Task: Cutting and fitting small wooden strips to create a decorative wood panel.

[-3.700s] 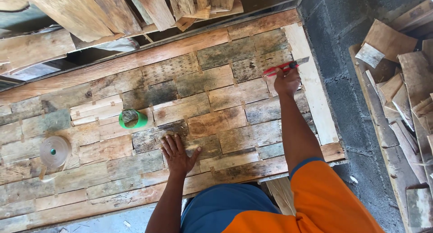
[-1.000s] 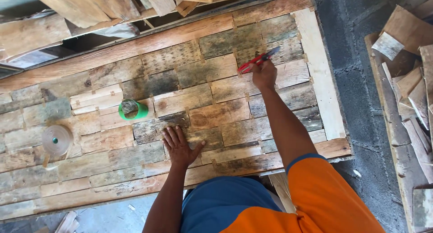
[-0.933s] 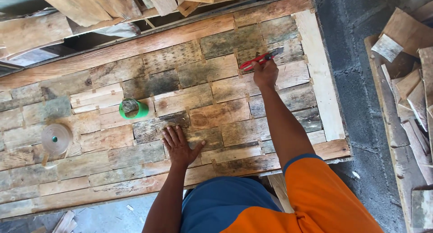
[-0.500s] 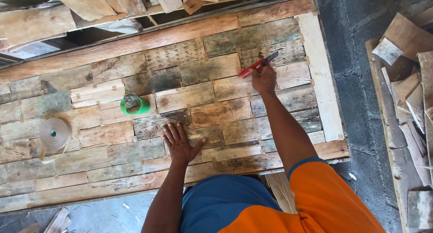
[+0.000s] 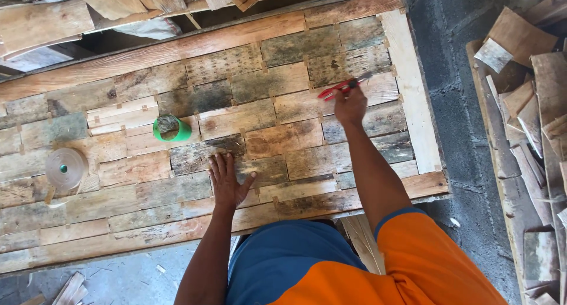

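Observation:
A large panel of weathered wooden slats (image 5: 147, 192) lies flat in front of me. My left hand (image 5: 227, 179) rests flat on it with fingers spread, near the front edge. My right hand (image 5: 349, 103) reaches farther out and grips a red-handled brush (image 5: 341, 87), its tip touching the slats near the panel's right part. A green cup (image 5: 171, 128) stands on the panel, left of my left hand and farther back.
A roll of tan tape (image 5: 65, 168) lies on the panel's left side. Loose planks (image 5: 53, 21) are stacked beyond the far edge. A grey block wall (image 5: 455, 104) runs along the right, with a heap of wood offcuts (image 5: 531, 104) beyond it.
My right hand has drawn the brush from the panel's far right edge toward the left and slightly nearer. My left hand stays planted in the same spot.

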